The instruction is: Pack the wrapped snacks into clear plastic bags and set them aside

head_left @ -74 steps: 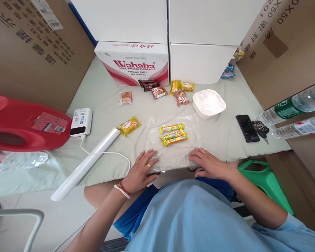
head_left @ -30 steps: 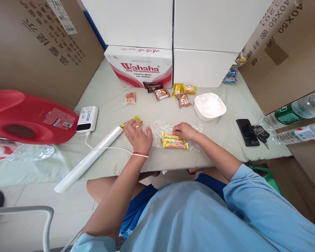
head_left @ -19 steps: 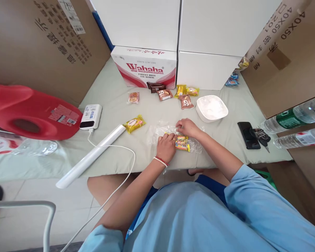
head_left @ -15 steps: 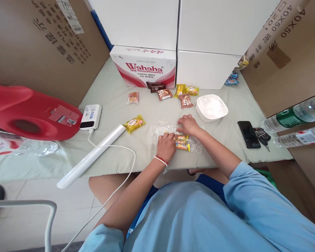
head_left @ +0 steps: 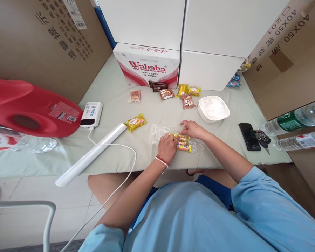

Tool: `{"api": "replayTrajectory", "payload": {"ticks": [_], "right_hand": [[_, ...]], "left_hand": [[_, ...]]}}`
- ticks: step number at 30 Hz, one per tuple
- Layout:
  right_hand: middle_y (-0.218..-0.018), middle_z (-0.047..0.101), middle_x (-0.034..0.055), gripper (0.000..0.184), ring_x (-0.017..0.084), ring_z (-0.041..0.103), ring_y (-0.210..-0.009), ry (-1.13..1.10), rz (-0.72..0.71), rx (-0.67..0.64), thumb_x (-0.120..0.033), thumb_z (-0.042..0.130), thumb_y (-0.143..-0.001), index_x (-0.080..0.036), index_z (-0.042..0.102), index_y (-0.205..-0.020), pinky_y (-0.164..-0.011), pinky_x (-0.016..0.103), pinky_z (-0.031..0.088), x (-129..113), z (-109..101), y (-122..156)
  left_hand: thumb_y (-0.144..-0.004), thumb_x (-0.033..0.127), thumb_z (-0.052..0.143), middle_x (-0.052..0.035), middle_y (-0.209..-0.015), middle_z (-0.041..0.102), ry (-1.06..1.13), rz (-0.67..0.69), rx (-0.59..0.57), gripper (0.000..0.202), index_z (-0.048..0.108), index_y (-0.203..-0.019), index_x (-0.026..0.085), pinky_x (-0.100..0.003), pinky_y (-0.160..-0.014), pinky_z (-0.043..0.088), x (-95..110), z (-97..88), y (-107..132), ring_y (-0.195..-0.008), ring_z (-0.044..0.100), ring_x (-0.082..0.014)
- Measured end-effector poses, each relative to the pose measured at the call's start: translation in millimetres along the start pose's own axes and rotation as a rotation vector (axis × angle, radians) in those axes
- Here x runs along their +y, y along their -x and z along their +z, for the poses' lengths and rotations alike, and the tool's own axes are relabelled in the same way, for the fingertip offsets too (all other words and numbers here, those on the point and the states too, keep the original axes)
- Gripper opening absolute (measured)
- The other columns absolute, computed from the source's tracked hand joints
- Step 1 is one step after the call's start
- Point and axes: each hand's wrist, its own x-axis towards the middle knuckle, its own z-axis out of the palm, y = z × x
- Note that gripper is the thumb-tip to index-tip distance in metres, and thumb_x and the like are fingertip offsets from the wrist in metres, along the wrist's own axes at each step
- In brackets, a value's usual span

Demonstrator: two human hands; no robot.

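A sheet of clear plastic wrap (head_left: 157,132) lies on the grey-green table, folded over several yellow candy bars (head_left: 183,144). My left hand (head_left: 167,147) rests on the left end of the bars, fingers curled and pressing down. My right hand (head_left: 192,128) pinches the wrap at the far edge of the bars. A yellow snack packet (head_left: 135,122) lies apart to the left, beside the end of a white roll of wrap (head_left: 91,154).
A white bowl (head_left: 213,109) sits right of my hands; a phone (head_left: 246,136) and keys beyond it. Small snacks (head_left: 185,96) line the Wahaha box (head_left: 148,65). A power bank (head_left: 91,114) with cable, red jug (head_left: 28,108), bottles and cardboard boxes surround the table.
Both hands moved from the near edge of the flat wrap up to the bars. The wrap has been folded over them. My left hand briefly touched the yellow packet, then returned.
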Motion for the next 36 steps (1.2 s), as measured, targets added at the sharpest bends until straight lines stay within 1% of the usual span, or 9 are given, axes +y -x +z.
{"api": "replayTrajectory", "payload": {"ticks": [4, 7, 10, 14, 21, 25, 29, 32, 36], "right_hand": [[-0.064, 0.061, -0.0020, 0.032, 0.012, 0.051, -0.061, -0.198, 0.234, -0.034, -0.043, 0.085, -0.073, -0.016, 0.067, -0.071, -0.056, 0.024, 0.035, 6, 7, -3], [-0.053, 0.051, -0.0054, 0.042, 0.010, 0.042, -0.056, -0.397, 0.281, -0.137, -0.049, 0.090, -0.060, -0.017, 0.062, -0.061, -0.053, 0.025, 0.029, 6, 6, -6], [-0.063, 0.063, -0.0034, 0.038, 0.010, 0.047, -0.060, -0.584, 0.218, -0.116, -0.045, 0.090, -0.056, -0.016, 0.070, -0.071, -0.055, 0.023, 0.033, 3, 5, -8], [-0.088, 0.075, 0.0032, 0.031, 0.015, 0.060, -0.077, -0.598, -0.004, -0.028, -0.041, 0.080, -0.074, -0.016, 0.080, -0.092, -0.069, 0.024, 0.046, 0, 15, -1], [-0.090, 0.066, 0.0051, 0.037, 0.016, 0.061, -0.078, -0.127, -0.386, 0.133, -0.027, 0.049, -0.102, -0.023, 0.075, -0.128, -0.074, 0.026, 0.047, 6, 55, 50], [-0.094, 0.063, 0.0055, 0.045, 0.019, 0.056, -0.082, 0.173, -0.427, 0.127, -0.028, 0.043, -0.106, -0.028, 0.061, -0.146, -0.073, 0.028, 0.042, 1, 69, 61], [-0.100, 0.064, 0.0063, 0.045, 0.022, 0.053, -0.087, 0.368, -0.390, 0.061, -0.026, 0.045, -0.105, -0.034, 0.060, -0.147, -0.074, 0.030, 0.037, -10, 77, 58], [-0.105, 0.063, 0.0079, 0.044, 0.022, 0.052, -0.090, 0.447, -0.391, 0.043, -0.023, 0.044, -0.106, -0.034, 0.061, -0.145, -0.076, 0.031, 0.035, -16, 79, 56], [-0.112, 0.063, 0.0083, 0.046, 0.023, 0.052, -0.097, 0.556, -0.412, 0.042, -0.022, 0.042, -0.107, -0.037, 0.056, -0.149, -0.082, 0.033, 0.033, -19, 82, 60]], "left_hand": [[-0.103, 0.025, 0.044, -0.0116, -0.097, 0.064, 0.046, 0.008, -0.030, 0.034, 0.067, -0.129, 0.025, -0.043, -0.080, 0.039, -2, 0.1, 3, -0.102, 0.053, -0.0297], [-0.104, 0.025, 0.043, -0.0115, -0.097, 0.064, 0.071, 0.011, -0.024, 0.034, 0.067, -0.128, 0.025, -0.043, -0.081, 0.040, -2, 1.6, 5, -0.103, 0.052, -0.0297], [-0.103, 0.026, 0.043, -0.0116, -0.097, 0.064, 0.074, 0.006, -0.015, 0.035, 0.067, -0.129, 0.026, -0.044, -0.082, 0.040, -2, 3.2, 5, -0.104, 0.053, -0.0296], [-0.103, 0.026, 0.043, -0.0112, -0.098, 0.065, 0.084, 0.004, 0.005, 0.033, 0.067, -0.127, 0.027, -0.043, -0.082, 0.041, -1, 3.6, 5, -0.104, 0.053, -0.0294], [-0.092, 0.012, 0.049, -0.0098, -0.092, 0.070, 0.334, 0.024, 0.035, 0.029, 0.076, -0.095, 0.021, -0.040, -0.086, 0.049, -21, -4.8, 10, -0.094, 0.061, -0.0250], [-0.083, 0.008, 0.049, -0.0055, -0.097, 0.077, 0.635, 0.089, 0.034, 0.034, 0.079, -0.091, 0.023, -0.039, -0.093, 0.053, -45, -13.3, 17, -0.096, 0.068, -0.0220], [-0.077, 0.014, 0.052, -0.0020, -0.082, 0.077, 0.961, -0.099, 0.084, 0.028, 0.078, -0.075, 0.023, -0.037, -0.085, 0.056, -53, -12.6, 27, -0.082, 0.070, -0.0192], [-0.073, 0.021, 0.057, -0.0019, -0.073, 0.075, 1.250, -0.326, 0.146, 0.019, 0.076, -0.070, 0.020, -0.031, -0.065, 0.052, -56, -9.7, 35, -0.062, 0.061, -0.0152], [-0.078, 0.034, 0.061, -0.0020, -0.076, 0.072, 1.383, -0.692, 0.440, 0.025, 0.074, -0.089, 0.016, -0.025, -0.047, 0.033, -68, -15.7, 34, -0.046, 0.038, -0.0075]]}}
